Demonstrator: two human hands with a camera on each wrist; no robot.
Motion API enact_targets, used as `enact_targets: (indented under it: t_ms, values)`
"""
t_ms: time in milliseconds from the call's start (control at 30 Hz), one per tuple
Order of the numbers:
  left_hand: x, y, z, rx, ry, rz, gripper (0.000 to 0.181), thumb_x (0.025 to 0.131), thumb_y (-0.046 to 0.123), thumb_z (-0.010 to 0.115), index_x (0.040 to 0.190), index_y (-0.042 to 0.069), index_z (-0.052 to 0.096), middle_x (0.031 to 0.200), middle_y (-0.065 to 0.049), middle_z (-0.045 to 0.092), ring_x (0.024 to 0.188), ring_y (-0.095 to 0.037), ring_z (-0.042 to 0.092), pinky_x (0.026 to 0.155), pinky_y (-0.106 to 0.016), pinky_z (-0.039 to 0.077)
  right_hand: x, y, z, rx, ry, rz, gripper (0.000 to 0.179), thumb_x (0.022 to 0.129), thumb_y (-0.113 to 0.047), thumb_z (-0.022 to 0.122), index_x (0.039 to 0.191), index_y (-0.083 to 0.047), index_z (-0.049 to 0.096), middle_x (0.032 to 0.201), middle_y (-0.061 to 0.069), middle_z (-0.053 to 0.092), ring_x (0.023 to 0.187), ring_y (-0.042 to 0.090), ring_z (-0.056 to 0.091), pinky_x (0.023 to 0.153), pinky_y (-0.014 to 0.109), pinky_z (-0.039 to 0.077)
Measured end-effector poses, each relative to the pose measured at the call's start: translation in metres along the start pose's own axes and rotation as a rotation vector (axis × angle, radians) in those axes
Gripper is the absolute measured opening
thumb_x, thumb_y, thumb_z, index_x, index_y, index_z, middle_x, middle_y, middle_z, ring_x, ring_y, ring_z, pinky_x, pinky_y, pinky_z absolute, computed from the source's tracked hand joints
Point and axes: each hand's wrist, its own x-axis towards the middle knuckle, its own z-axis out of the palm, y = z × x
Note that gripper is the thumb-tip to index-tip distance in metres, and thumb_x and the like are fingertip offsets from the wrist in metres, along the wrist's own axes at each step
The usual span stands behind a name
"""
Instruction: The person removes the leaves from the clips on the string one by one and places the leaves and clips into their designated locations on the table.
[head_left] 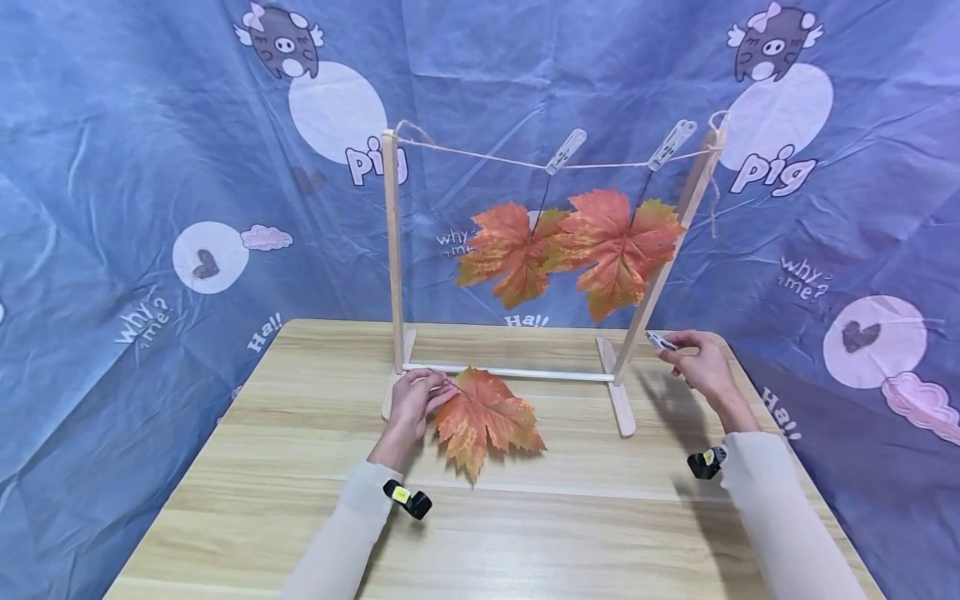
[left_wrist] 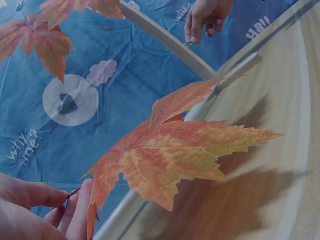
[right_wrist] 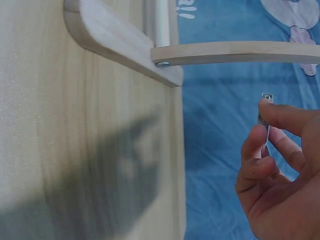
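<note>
Left hand (head_left: 415, 404) down by the foot of the left post (head_left: 393, 250), fingertips nearly together on the thin stem (left_wrist: 73, 193) of a maple leaf (head_left: 491, 419). The leaf lies to the right of those fingers and toward me, its blade fanned out in front of the white crossbar (head_left: 555, 375); stem runs from my pinch rightward into the blade. Shadow on the table (head_left: 570, 517) beneath; cannot tell whether the lowest tip touches wood. Right hand (head_left: 702, 367) well apart, outside the right post (head_left: 667, 258), thumb and fingertips closed on a small pale clip (head_left: 660, 340), remaining fingers loosely curled. The clip's long axis points away from the hand, up and leftward in the head view; whether its mouth gapes is too small to tell. Key relation, by my judgement: stem and clip sit at opposite ends of the stand, both well below the string (head_left: 480, 156). Its bare stretch runs from the left post to the nearer hanging clip (head_left: 566, 152), so my left hand is the closer one. Two more leaves hang toward the right, stems up, overlapping in the head view.
</note>
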Motion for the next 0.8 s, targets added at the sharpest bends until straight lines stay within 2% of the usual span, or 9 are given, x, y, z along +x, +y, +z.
enact_targets:
  t_ms: [100,200,300,367,500,633,800]
  values:
    - [0.001,-0.006,-0.002,0.011,0.009,-0.010,0.010,0.100,-0.011,0.058,0.109,-0.009,0.056,0.087,-0.010,0.072,0.077,-0.018,0.076,0.087,-0.034,0.068,0.003,0.006,0.004,-0.008,-0.009,0.024,0.043,0.101,-0.022,0.074,0.132,0.004,0.062,0.104,-0.001,0.063,0.064,0.008,0.064,0.046,0.025,0.048]
    - [0.002,-0.012,-0.004,0.025,0.021,-0.020,0.010,0.101,-0.009,0.058,0.111,-0.010,0.056,0.086,-0.010,0.072,0.077,-0.018,0.076,0.087,-0.035,0.068,0.006,0.010,0.009,-0.013,-0.007,0.032,0.041,0.100,-0.019,0.074,0.131,0.005,0.062,0.107,0.005,0.066,0.064,0.008,0.064,0.047,0.024,0.048]
    - [0.003,-0.016,-0.005,0.027,0.032,-0.030,0.009,0.101,-0.009,0.058,0.111,-0.010,0.057,0.084,-0.011,0.073,0.077,-0.019,0.076,0.085,-0.034,0.069,0.007,0.015,0.014,-0.025,-0.007,0.033,0.041,0.100,-0.016,0.074,0.131,0.007,0.061,0.118,0.021,0.066,0.063,0.007,0.064,0.049,0.023,0.048]
    - [0.004,-0.018,-0.006,0.028,0.035,-0.036,0.009,0.101,-0.010,0.058,0.110,-0.010,0.057,0.083,-0.012,0.073,0.076,-0.019,0.077,0.083,-0.033,0.069,0.007,0.019,0.016,-0.031,-0.011,0.040,0.041,0.100,-0.014,0.073,0.132,0.008,0.061,0.121,0.024,0.065,0.063,0.007,0.064,0.050,0.022,0.049]
    - [0.007,-0.021,-0.008,0.039,0.036,-0.044,0.011,0.099,-0.011,0.061,0.109,-0.009,0.056,0.083,-0.015,0.074,0.074,-0.020,0.077,0.080,-0.034,0.069,0.007,0.026,0.021,-0.043,-0.019,0.054,0.039,0.099,-0.011,0.072,0.130,0.010,0.061,0.116,0.025,0.065,0.062,0.010,0.064,0.053,0.024,0.054]
    - [0.008,-0.022,-0.010,0.105,0.038,-0.052,0.012,0.097,-0.011,0.064,0.108,-0.012,0.060,0.086,-0.018,0.076,0.072,-0.020,0.078,0.079,-0.034,0.069,0.005,0.031,0.026,-0.053,-0.028,0.083,0.037,0.099,-0.011,0.072,0.127,0.011,0.062,0.113,0.025,0.066,0.063,0.011,0.065,0.056,0.025,0.058]
    - [0.009,-0.022,-0.012,0.205,0.028,-0.065,0.014,0.097,-0.009,0.066,0.110,-0.015,0.064,0.086,-0.023,0.078,0.069,-0.020,0.079,0.076,-0.034,0.069,0.006,0.036,0.032,-0.078,-0.028,0.108,0.036,0.099,-0.013,0.071,0.125,0.010,0.062,0.113,0.027,0.067,0.063,0.012,0.066,0.055,0.023,0.055]
